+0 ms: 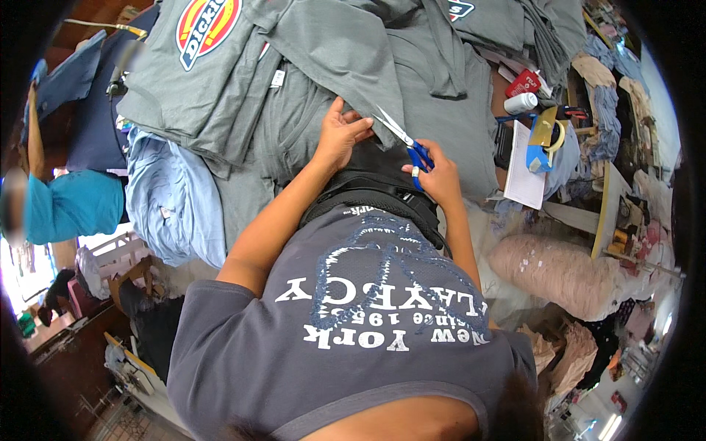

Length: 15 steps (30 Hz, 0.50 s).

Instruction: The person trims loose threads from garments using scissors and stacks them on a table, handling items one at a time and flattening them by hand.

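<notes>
My right hand (439,176) is closed round the blue handles of a pair of scissors (397,129). The blades point up and to the left, slightly apart, over the edge of a grey T-shirt sleeve (360,66). My left hand (343,136) is at the same edge, left of the blade tips, with its thumb and a finger pinching the cloth. Its index finger rests higher up on the fabric. More grey shirts lie spread beneath and around both hands, one with a colourful oval print (208,31) at the upper left.
Light blue cloth (173,195) hangs at the left, near a person in a teal shirt (77,207). To the right are a notepad (523,165), a tape roll (557,137), a white spool (521,103) and a red bottle (523,82). A large pinkish bundle (555,273) stands below them.
</notes>
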{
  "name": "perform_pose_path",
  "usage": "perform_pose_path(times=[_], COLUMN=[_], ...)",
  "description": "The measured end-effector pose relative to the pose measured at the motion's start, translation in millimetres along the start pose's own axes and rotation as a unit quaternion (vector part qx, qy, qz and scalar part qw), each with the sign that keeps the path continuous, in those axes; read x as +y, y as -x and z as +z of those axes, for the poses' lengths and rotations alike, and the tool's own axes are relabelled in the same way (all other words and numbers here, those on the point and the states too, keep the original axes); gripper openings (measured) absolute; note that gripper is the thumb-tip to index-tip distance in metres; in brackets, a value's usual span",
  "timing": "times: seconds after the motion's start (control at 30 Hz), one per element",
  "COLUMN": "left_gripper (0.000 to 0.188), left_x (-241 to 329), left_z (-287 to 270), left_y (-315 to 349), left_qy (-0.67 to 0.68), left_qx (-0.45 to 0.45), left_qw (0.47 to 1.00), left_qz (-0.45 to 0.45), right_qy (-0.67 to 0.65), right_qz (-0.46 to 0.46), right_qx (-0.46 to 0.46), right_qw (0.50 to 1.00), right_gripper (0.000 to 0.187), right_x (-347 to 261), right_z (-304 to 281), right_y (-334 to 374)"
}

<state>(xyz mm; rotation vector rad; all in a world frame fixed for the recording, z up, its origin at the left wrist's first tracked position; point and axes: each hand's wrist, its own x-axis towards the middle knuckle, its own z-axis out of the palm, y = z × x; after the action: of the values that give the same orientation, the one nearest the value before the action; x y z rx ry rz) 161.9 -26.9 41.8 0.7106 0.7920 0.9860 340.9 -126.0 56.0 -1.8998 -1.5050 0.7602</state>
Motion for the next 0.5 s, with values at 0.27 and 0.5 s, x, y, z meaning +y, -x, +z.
perform_pose_path(times=[0.27, 0.5], left_gripper=[0.058, 0.058], left_x=[0.2, 1.6], left_z=[-1.0, -2.7], left_y=[1.6, 1.9], left_qy=[-0.01, -0.01], left_qx=[-0.009, -0.008], left_qw=[1.0, 1.0], left_qz=[-0.019, -0.024], right_qy=[-0.031, -0.038], right_qz=[-0.029, -0.014], right_qx=[-0.026, -0.032], right_qw=[0.999, 0.999], right_gripper=[0.049, 0.05], right_x=[-6.1, 1.6], right_z=[6.8, 8.6], right_y=[-10.7, -9.5])
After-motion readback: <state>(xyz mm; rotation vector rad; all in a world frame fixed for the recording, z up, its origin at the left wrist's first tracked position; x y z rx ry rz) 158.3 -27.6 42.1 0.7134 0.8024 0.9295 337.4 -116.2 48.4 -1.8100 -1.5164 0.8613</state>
